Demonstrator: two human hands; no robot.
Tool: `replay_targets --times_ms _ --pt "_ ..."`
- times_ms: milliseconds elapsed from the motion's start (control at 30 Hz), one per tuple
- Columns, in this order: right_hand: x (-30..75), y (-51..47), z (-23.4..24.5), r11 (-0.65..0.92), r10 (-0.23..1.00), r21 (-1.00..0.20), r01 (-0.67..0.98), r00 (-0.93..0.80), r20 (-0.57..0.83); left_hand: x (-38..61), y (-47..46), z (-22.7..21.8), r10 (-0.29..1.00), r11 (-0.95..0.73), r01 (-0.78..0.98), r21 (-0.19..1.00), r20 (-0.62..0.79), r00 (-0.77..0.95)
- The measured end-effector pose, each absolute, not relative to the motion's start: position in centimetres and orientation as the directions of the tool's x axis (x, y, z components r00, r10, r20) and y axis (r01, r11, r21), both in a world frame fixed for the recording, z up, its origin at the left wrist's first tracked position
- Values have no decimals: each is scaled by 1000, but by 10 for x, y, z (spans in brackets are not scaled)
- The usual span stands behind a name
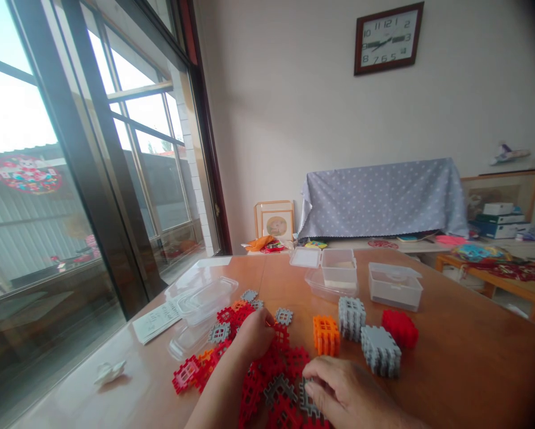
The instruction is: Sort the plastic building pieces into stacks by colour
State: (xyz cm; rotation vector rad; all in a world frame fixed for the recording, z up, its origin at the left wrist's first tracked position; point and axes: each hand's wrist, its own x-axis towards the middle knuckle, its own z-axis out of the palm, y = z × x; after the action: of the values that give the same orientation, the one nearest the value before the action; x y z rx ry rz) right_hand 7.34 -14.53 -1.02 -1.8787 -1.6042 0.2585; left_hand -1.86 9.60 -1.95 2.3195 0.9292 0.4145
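Observation:
My left hand (254, 333) is curled at the far side of a loose heap of red interlocking waffle tiles (271, 372), its fingertips among them. What it pinches is hidden. My right hand (343, 387) is closed over the edge of a grey waffle tile (308, 398) at the heap's near side. Beyond the hands stand a stack of orange tiles (326, 335), two grey stacks (351, 318) (380, 351) and a red stack (400, 328).
Clear plastic tubs (330, 274) (395, 286) stand on the wooden table (464, 351) behind the stacks. More clear containers (202, 304) and a paper sheet (156, 320) lie to the left, with a white crumpled object (110, 373) near the window side.

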Motion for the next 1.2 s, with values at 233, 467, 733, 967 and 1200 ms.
replay_targets --times_ms 233,467,733,967,1200 --pt "74 -143 -9 -58 937 -577 815 244 250 -14 88 -20 662 -640 491 590 100 743" --pt "76 -144 -11 -61 932 -581 811 254 257 -20 85 -15 626 -691 482 538 111 772" --pt "75 -145 -10 -47 939 -585 810 235 251 -22 77 -3 564 -754 465 464 93 821" --pt "74 -149 -3 -68 968 -541 838 186 167 -34 75 7 574 -778 525 345 50 817" --pt "69 -148 10 -76 997 -464 883 60 -49 -42 86 9 600 -774 562 291 53 798"
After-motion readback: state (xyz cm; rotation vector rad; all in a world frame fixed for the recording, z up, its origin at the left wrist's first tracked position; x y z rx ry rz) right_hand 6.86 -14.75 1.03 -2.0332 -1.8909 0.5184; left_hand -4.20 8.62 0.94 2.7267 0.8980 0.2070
